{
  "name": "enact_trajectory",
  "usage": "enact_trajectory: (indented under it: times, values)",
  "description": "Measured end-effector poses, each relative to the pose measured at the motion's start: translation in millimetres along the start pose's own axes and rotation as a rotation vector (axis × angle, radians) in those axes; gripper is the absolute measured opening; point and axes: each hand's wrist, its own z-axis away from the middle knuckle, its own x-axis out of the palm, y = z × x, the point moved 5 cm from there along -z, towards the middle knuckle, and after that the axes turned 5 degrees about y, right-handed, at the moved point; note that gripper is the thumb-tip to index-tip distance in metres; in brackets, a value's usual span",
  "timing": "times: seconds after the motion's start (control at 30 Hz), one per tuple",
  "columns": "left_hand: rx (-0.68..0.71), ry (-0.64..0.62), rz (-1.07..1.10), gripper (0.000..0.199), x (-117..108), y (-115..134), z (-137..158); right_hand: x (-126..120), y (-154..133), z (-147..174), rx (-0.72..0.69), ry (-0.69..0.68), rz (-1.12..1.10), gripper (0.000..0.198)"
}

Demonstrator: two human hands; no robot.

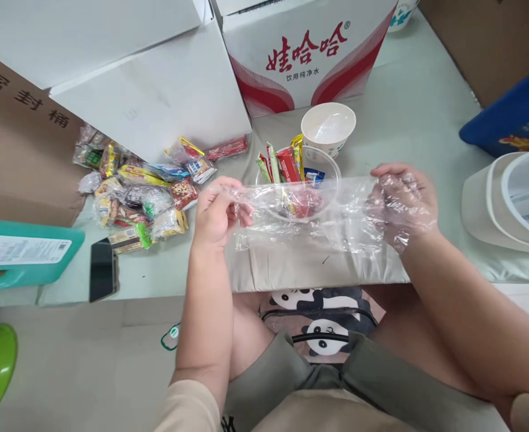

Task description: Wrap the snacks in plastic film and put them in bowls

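Observation:
A clear plastic bag [354, 210] is stretched level between my two hands, above the front of the table. My left hand [221, 210] pinches its left end, fingers curled. Around my right hand [408, 201] the film is crumpled over the fingers, which are closed on that end; whether the hand is inside the bag I cannot tell. Beneath and behind the film stands a clear round tub [334, 171] holding several wrapped snacks, among them a red packet [287, 165]. Right behind the tub is a white paper bowl [328, 123].
Piled wrapped snacks [142, 195] lie left of my left hand, with a phone [103, 270] near the table's front edge. White cartons [300, 60] line the back. White buckets [484, 198] and a blue box [507, 114] stand at right, a teal container [25, 264] at left.

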Motion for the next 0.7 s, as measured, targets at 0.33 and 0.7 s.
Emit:
enact_trajectory:
  times: [0.33, 0.7]
  values:
    - [0.183, -0.091, 0.083, 0.008, -1, 7, 0, -8, -3, -5, 0.055, -0.129, -0.137, 0.031]
    - [0.165, -0.068, -0.135, 0.028, -10, -6, -6, -20, 11, -11, 0.097, -0.064, 0.069, 0.031]
